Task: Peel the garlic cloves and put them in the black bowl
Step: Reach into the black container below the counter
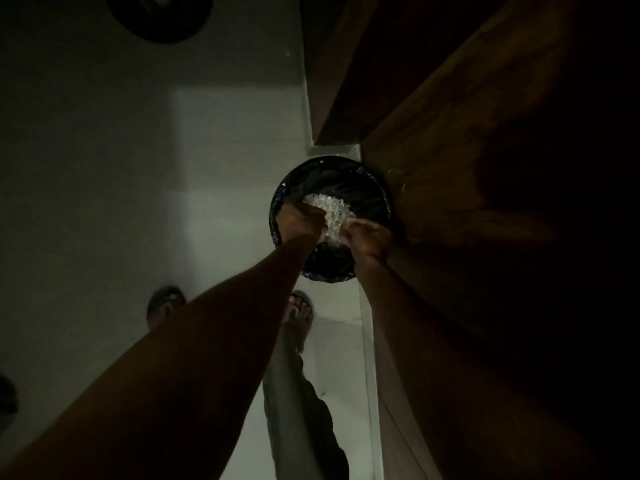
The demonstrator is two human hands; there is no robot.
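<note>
The scene is very dim. A round black container [367, 188], lined with a glossy black bag, stands on the floor against a wooden cabinet. Both my arms reach down over it. My left hand [300, 221] and my right hand [370, 234] are closed on the two sides of a white flaky pile [331, 208], which looks like garlic skins, and hold it just above the container's opening. I cannot tell whether the pile rests on a sheet or a plate. No whole garlic cloves can be made out.
A dark wooden cabinet [485, 161] fills the right side and touches the container. The pale tiled floor [104, 174] spreads to the left. My sandalled feet [302, 311] stand just below the container. A dark round object [166, 15] lies at the top left.
</note>
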